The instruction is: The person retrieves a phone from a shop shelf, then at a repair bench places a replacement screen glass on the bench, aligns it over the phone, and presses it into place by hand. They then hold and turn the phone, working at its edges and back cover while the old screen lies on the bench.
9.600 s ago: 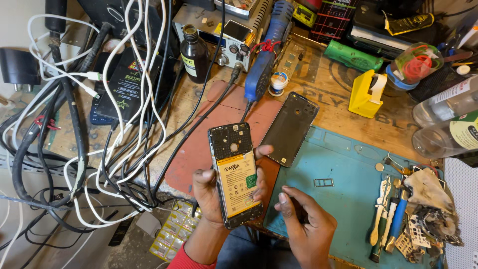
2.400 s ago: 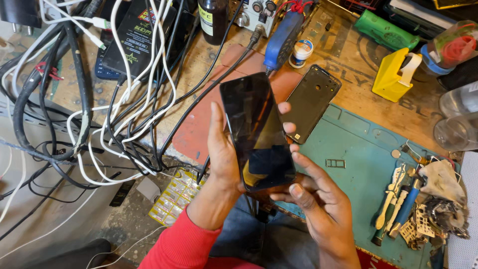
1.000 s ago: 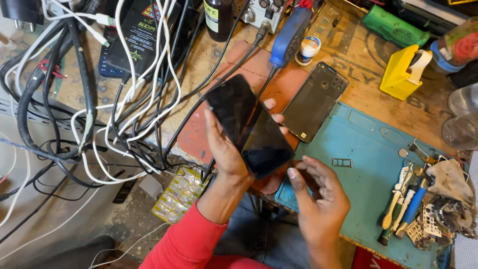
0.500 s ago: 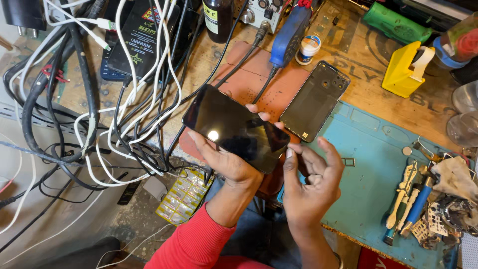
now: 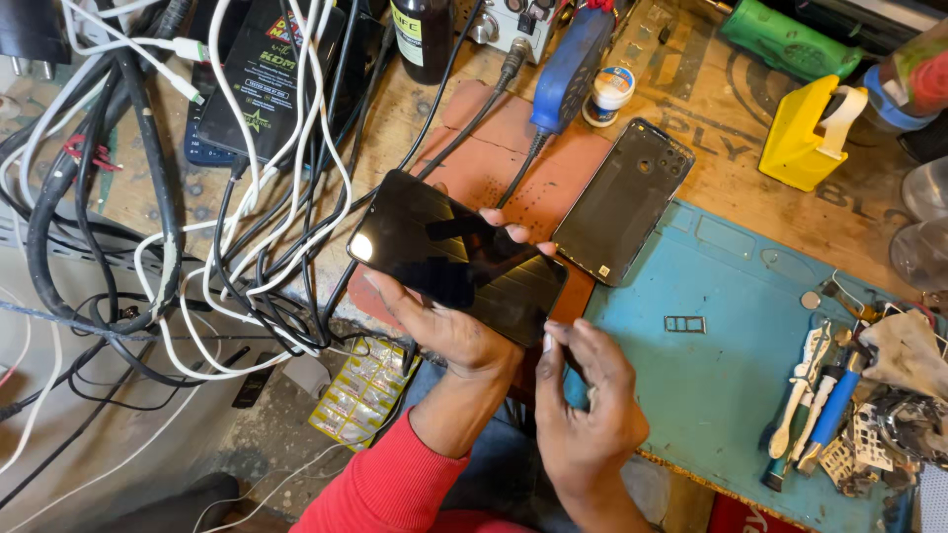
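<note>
— Grip status?
— Left hand [image 5: 444, 321] clasps the black phone [image 5: 456, 257] by its long edges, glass up, above the worktop's near edge. Right hand [image 5: 583, 395] sits just beside its lower corner, fingers curled, holding nothing I can confirm.
— Handling?
— Likely light, stiff, slick, fragile; take the edges.
— Obscured?
— The palm hides the phone's underside; the back cover [image 5: 622, 202] lies apart on the mat

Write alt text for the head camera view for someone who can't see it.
A left hand holds a dark phone screen-up over a cluttered workbench, the right hand at its lower corner. A phone back cover lies beside a blue mat.
</note>
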